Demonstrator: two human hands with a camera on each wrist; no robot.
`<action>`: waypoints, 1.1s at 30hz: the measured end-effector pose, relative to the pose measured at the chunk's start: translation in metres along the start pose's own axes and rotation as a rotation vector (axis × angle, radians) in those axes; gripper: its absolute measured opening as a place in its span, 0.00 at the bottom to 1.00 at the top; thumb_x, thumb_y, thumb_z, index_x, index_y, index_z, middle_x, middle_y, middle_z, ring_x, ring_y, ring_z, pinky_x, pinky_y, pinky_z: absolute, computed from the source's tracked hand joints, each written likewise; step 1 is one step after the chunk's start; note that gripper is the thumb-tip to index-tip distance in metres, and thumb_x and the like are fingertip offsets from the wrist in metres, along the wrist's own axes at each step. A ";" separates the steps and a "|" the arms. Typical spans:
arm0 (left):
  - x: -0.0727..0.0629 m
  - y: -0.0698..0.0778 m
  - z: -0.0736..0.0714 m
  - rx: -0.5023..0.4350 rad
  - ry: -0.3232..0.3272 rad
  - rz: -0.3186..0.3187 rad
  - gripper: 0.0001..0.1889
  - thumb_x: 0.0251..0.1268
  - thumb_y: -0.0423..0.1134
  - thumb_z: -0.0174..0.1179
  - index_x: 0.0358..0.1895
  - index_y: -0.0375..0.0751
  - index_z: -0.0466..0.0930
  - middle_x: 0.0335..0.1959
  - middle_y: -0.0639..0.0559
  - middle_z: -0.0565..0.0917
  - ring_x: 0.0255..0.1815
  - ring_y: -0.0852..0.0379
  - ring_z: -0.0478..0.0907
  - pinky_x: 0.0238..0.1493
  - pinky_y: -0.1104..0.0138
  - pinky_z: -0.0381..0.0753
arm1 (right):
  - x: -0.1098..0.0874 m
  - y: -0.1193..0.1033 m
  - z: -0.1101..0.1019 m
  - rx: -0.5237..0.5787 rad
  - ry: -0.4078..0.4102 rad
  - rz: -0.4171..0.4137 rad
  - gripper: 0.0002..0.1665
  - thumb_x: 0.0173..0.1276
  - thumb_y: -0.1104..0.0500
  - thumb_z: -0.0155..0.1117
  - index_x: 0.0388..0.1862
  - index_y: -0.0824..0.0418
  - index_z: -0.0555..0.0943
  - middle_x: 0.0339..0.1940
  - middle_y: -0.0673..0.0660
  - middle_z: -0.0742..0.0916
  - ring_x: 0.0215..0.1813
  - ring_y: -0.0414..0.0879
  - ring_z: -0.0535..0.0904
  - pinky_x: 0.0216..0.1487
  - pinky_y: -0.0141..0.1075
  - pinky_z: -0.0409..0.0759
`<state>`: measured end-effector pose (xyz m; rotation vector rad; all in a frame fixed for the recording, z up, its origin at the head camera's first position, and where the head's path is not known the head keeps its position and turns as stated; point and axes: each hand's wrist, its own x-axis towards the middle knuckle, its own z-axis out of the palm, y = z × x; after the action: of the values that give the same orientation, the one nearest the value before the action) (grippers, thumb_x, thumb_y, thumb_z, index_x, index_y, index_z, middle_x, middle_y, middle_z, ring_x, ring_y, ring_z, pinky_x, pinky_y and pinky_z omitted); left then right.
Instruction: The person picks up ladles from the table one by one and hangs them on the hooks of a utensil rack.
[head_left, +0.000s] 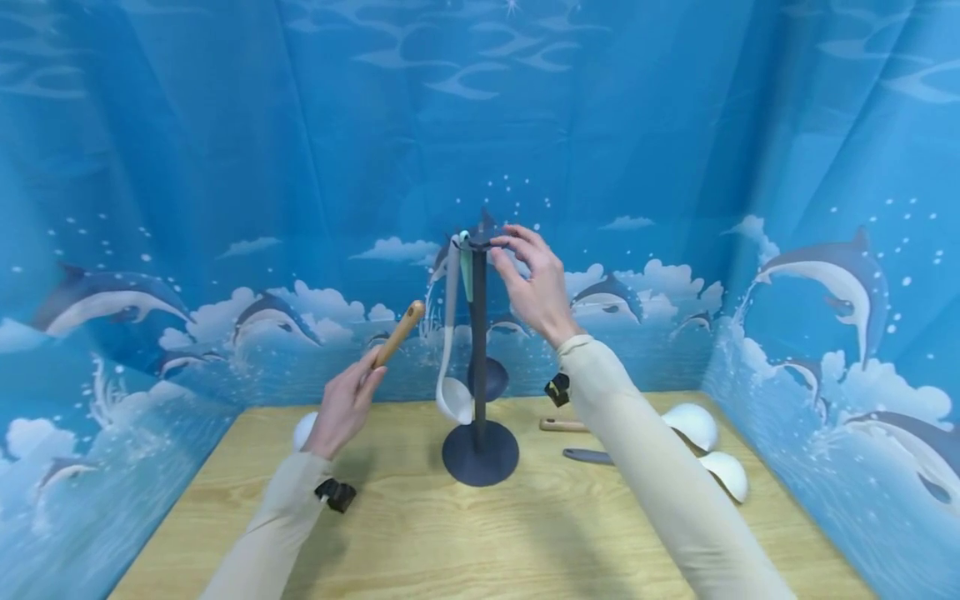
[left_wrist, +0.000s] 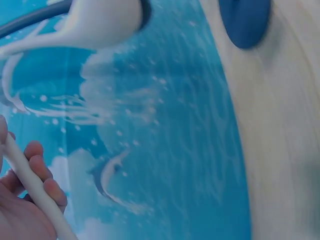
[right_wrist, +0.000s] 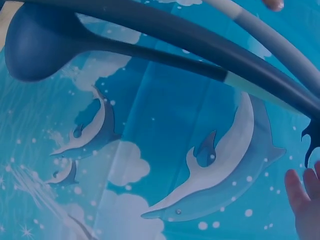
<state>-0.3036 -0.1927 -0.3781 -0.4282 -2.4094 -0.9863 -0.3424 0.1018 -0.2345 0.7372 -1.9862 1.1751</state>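
Note:
My left hand (head_left: 345, 408) holds a ladle with a wooden handle (head_left: 400, 333), which slants up toward the stand. Its white bowl (head_left: 303, 430) shows partly behind the hand. Fingers curl round its pale stem (left_wrist: 37, 192) in the left wrist view. A dark utensil stand (head_left: 480, 350) rises from a round base. My right hand (head_left: 534, 283) pinches the edge of the hooked top (head_left: 487, 239) with thumb and fingertips. From the stand hang a white ladle with a grey handle (head_left: 452, 292) and a dark ladle (right_wrist: 42, 42) with a mint-green handle end.
Two ladles with white bowls lie at the right of the wooden table (head_left: 420, 533), one with a wooden handle (head_left: 564, 425), the other with a grey handle (head_left: 587, 456). My right forearm passes above them. A blue dolphin-print curtain (head_left: 360, 150) encloses the table's back and sides.

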 end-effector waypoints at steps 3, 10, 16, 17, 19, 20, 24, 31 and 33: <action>0.005 0.010 0.001 -0.026 0.021 0.002 0.22 0.78 0.55 0.43 0.69 0.57 0.70 0.24 0.50 0.71 0.16 0.55 0.62 0.21 0.64 0.66 | 0.002 0.000 -0.001 -0.004 -0.001 0.012 0.18 0.76 0.50 0.55 0.54 0.59 0.83 0.63 0.58 0.79 0.66 0.49 0.74 0.63 0.44 0.76; 0.015 0.031 0.000 -0.118 0.041 -0.030 0.18 0.77 0.58 0.42 0.57 0.57 0.75 0.25 0.51 0.72 0.18 0.53 0.63 0.19 0.64 0.65 | 0.005 -0.005 0.000 -0.016 -0.007 0.017 0.15 0.75 0.53 0.58 0.52 0.61 0.84 0.65 0.57 0.77 0.66 0.50 0.74 0.64 0.44 0.77; 0.020 0.042 0.002 -0.204 0.022 -0.062 0.21 0.77 0.59 0.42 0.62 0.56 0.74 0.31 0.50 0.77 0.21 0.51 0.66 0.21 0.64 0.67 | 0.006 -0.006 0.001 -0.002 0.007 0.009 0.14 0.74 0.54 0.59 0.46 0.64 0.83 0.64 0.60 0.78 0.67 0.51 0.73 0.66 0.43 0.76; 0.021 0.044 0.003 -0.212 0.023 -0.061 0.21 0.77 0.59 0.42 0.62 0.56 0.74 0.31 0.50 0.77 0.21 0.51 0.65 0.21 0.64 0.67 | 0.006 -0.006 0.002 0.006 0.008 0.010 0.14 0.74 0.54 0.59 0.46 0.64 0.83 0.63 0.60 0.78 0.67 0.51 0.73 0.65 0.43 0.76; 0.022 0.048 0.004 -0.230 0.028 -0.059 0.21 0.76 0.59 0.42 0.63 0.57 0.73 0.31 0.50 0.76 0.21 0.50 0.66 0.22 0.64 0.67 | 0.007 -0.006 0.002 0.018 0.008 0.018 0.15 0.74 0.53 0.59 0.45 0.64 0.83 0.63 0.60 0.78 0.67 0.51 0.74 0.65 0.42 0.76; 0.023 0.051 0.004 -0.236 0.033 -0.055 0.21 0.76 0.59 0.42 0.62 0.58 0.74 0.31 0.50 0.76 0.21 0.50 0.66 0.21 0.64 0.67 | 0.007 -0.005 0.002 0.022 0.009 0.022 0.16 0.74 0.52 0.59 0.45 0.63 0.83 0.63 0.61 0.78 0.67 0.50 0.73 0.65 0.42 0.76; 0.026 0.063 0.006 -0.255 0.062 -0.043 0.20 0.76 0.58 0.44 0.62 0.58 0.74 0.30 0.50 0.76 0.20 0.50 0.65 0.20 0.64 0.66 | 0.008 -0.006 0.002 0.033 0.005 0.039 0.17 0.74 0.49 0.59 0.44 0.62 0.83 0.62 0.61 0.79 0.69 0.48 0.72 0.64 0.44 0.77; 0.032 0.086 0.010 -0.275 0.117 -0.013 0.19 0.77 0.56 0.45 0.63 0.57 0.74 0.28 0.50 0.76 0.18 0.50 0.65 0.16 0.65 0.64 | 0.007 -0.006 0.002 0.029 -0.007 0.075 0.19 0.74 0.45 0.58 0.46 0.59 0.83 0.62 0.58 0.79 0.71 0.46 0.70 0.62 0.43 0.79; 0.034 0.090 0.012 -0.279 0.121 -0.010 0.19 0.77 0.56 0.45 0.63 0.58 0.74 0.28 0.51 0.76 0.18 0.50 0.65 0.16 0.64 0.65 | 0.007 -0.006 0.002 0.020 -0.008 0.085 0.20 0.73 0.44 0.58 0.46 0.58 0.83 0.62 0.57 0.79 0.71 0.45 0.70 0.61 0.41 0.79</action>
<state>-0.2942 -0.1191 -0.3158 -0.4402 -2.1762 -1.3204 -0.3425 0.0970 -0.2269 0.6746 -2.0322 1.2453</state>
